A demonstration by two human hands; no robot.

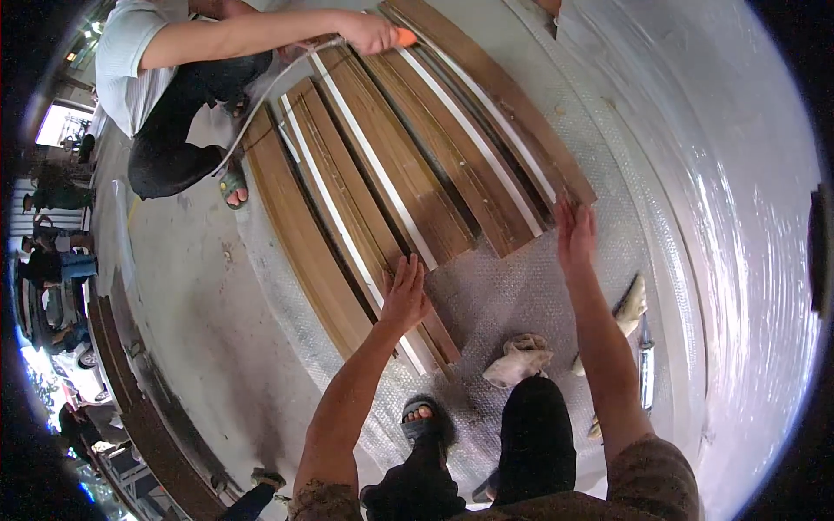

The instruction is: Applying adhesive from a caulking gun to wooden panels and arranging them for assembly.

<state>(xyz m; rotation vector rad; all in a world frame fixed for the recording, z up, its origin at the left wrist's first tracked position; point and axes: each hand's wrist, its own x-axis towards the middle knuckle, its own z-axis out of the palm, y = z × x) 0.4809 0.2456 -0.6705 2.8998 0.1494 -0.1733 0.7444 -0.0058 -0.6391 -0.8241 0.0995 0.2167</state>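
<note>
Several long brown wood-grain boards with white strips lie side by side on bubble wrap. My left hand (pixel 407 295) lies with its fingers stretched out on a board (pixel 360 200) left of the middle, near that board's near end. My right hand (pixel 575 233) touches the near end of the rightmost board (pixel 530 126), its fingers extended along it. Neither hand appears to grip anything, though the undersides of the fingers are hidden. Across the boards, a co-worker's hand (pixel 369 33) holds an orange-ended tool (pixel 406 37) over their far ends.
Bubble wrap (pixel 504 291) covers the floor under the boards. A crumpled whitish cloth (pixel 519 360) lies before my knee. Beside my right forearm are a whitish glove-like piece (pixel 632 306) and a silvery tube (pixel 646 373). Clear plastic-wrapped material (pixel 730 217) stands at right; the co-worker squats far left.
</note>
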